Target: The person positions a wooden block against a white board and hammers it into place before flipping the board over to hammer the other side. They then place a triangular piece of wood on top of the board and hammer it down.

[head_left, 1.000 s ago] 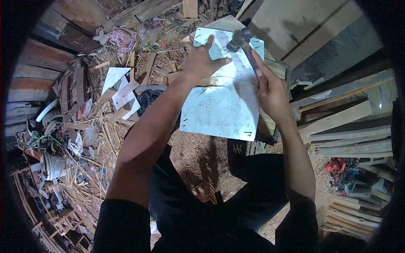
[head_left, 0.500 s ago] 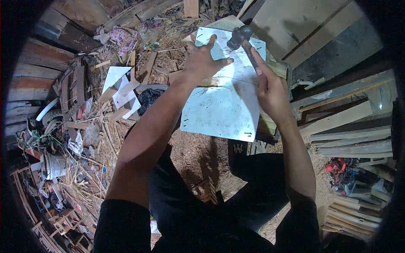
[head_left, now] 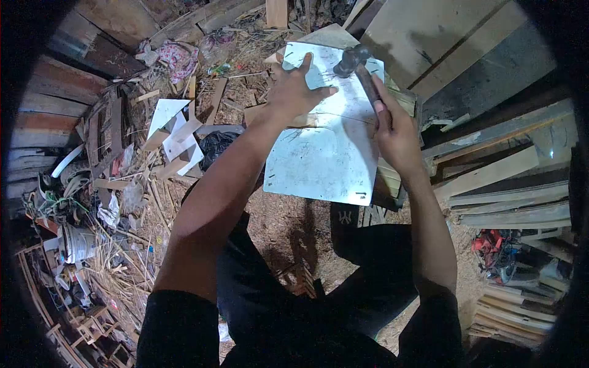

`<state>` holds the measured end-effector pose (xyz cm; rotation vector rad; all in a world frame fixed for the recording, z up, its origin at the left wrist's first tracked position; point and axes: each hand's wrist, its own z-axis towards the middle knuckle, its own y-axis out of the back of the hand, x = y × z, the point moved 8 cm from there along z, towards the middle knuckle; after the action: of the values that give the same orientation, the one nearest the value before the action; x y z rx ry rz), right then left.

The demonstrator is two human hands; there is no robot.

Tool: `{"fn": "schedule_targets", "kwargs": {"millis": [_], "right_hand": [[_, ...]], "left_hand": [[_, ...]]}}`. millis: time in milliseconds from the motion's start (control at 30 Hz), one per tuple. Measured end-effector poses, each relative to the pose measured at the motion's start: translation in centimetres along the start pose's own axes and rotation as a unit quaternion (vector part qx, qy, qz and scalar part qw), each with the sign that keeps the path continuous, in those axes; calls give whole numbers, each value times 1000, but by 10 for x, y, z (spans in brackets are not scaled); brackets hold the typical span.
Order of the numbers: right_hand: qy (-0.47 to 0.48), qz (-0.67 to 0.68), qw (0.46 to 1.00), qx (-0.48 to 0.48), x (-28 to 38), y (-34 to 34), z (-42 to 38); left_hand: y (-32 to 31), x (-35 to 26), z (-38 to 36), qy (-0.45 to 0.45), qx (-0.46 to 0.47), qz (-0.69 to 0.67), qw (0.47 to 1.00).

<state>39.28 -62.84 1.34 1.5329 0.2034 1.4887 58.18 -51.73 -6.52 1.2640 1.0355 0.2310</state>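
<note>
A white panel (head_left: 319, 162) lies flat before me, with small dark marks near its corners and a thin line across its middle. My left hand (head_left: 293, 89) rests on the panel's upper left part, fingers spread and thumb pointing right. In my right hand (head_left: 394, 126), at the panel's right side, is a hammer (head_left: 368, 80), its handle wrapped by my fingers and the index finger laid along it. The dark hammer head overlaps the upper part of the panel in this view.
Wooden boards stick out under the panel's right edge. White angular pieces (head_left: 175, 135) and a black plastic bag (head_left: 219, 144) lie to the left. Stacked boards (head_left: 509, 205) and red items (head_left: 488, 241) are at the right. Shavings cover the floor (head_left: 276, 221).
The hammer head has shifted slightly down and right over the panel. My left hand stays spread in nearly the same place.
</note>
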Motion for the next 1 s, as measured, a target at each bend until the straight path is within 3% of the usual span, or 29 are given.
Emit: {"fn": "schedule_targets", "kwargs": {"millis": [33, 67, 133, 300, 367, 567, 733, 900, 967, 1000], "right_hand": [[69, -7, 995, -67, -3, 9, 0], [69, -6, 995, -67, -7, 14, 1], [-51, -31, 997, -48, -33, 23, 5], [-13, -75, 991, -113, -74, 50, 18], [-40, -168, 976, -136, -100, 49, 19], [-197, -187, 961, -56, -141, 33, 8], [-154, -207, 964, -60, -163, 15, 3], [-125, -265, 955, -42, -136, 20, 7], [11, -272, 957, -101, -112, 24, 12], [11, -272, 957, -101, -111, 21, 16]], "left_hand": [[-2, 2, 2, 0, 0, 0, 1000], [-3, 2, 4, -5, 6, -4, 1000], [-6, 5, 6, -10, 12, -8, 1000], [-4, 2, 3, 14, 22, -22, 999], [-4, 4, 3, 6, 10, -26, 1000], [-2, 4, 5, -4, -15, -16, 1000], [-2, 3, 4, -1, -8, -19, 1000], [-2, 2, 3, -9, 6, -22, 1000], [-4, 4, 6, -25, -13, -4, 1000], [-4, 4, 7, -40, -33, 14, 999]]}}
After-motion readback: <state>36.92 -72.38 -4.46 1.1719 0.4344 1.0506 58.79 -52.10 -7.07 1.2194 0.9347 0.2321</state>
